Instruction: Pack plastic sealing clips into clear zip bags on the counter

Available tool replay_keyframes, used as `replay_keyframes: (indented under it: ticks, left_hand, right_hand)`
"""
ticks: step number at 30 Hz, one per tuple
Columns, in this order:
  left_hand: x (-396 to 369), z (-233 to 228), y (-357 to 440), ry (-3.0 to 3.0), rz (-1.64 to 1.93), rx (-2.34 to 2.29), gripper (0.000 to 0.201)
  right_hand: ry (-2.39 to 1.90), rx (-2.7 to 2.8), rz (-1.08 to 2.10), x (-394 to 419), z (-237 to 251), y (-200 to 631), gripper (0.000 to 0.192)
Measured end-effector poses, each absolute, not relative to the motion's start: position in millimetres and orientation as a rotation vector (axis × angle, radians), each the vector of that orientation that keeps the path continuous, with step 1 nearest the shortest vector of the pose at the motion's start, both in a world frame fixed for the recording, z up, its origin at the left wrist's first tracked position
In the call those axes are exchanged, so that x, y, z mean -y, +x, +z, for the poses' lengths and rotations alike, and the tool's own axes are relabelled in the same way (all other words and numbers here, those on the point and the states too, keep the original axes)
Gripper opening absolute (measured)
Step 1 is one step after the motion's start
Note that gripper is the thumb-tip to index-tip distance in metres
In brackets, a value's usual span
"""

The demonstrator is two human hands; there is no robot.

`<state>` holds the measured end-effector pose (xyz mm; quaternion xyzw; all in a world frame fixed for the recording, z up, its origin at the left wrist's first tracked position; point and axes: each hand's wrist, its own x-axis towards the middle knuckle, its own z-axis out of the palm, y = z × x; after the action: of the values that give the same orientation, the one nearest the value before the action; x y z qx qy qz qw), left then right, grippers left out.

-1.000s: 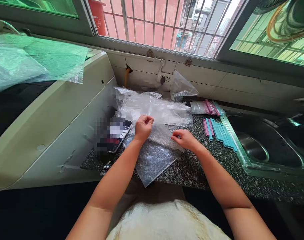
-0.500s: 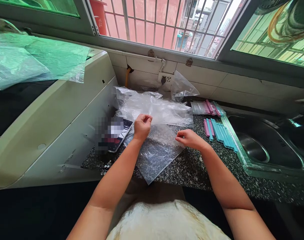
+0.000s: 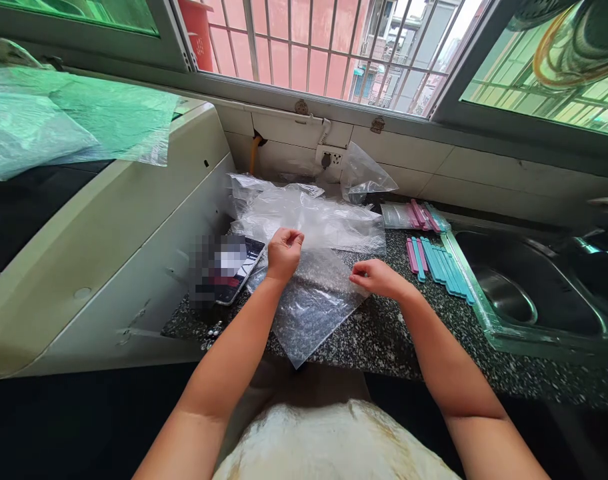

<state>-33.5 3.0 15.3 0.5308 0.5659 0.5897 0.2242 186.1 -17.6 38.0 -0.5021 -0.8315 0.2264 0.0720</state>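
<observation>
One clear bag (image 3: 309, 313) lies on the speckled desk (image 3: 384, 347), its corner at 6 o'clock reaching the front edge. The left hand (image 3: 284, 257) has its fingers pinched on the bag's 12 o'clock end, the right hand (image 3: 377, 278) on its 2 o'clock side. It looks light, limp and slippery, likely to crease or cling; its edges and corners seem the best hold.

"Seeing what near the left edge of the countertop (image 3: 394, 333)?"
"Seeing a phone (image 3: 241, 270) lying there. Checking the right, behind the front edge?"
"Finding a dark sink (image 3: 559, 287) there."
"Looking past the back edge?"
"Noticing a socket (image 3: 337, 159) taking a black plug (image 3: 327, 160), a yellow pipe (image 3: 254, 155), and window bars (image 3: 311, 45) higher up."
</observation>
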Motion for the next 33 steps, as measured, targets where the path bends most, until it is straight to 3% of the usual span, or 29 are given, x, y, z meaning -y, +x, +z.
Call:
replay_keyframes:
  ticks: [33]
  left_hand:
    - [-12, 3, -37, 1.432, 1.706, -1.586, 0.007]
  right_hand:
    - [-1.508, 2.406, 0.687, 29, 39, 206, 0.018]
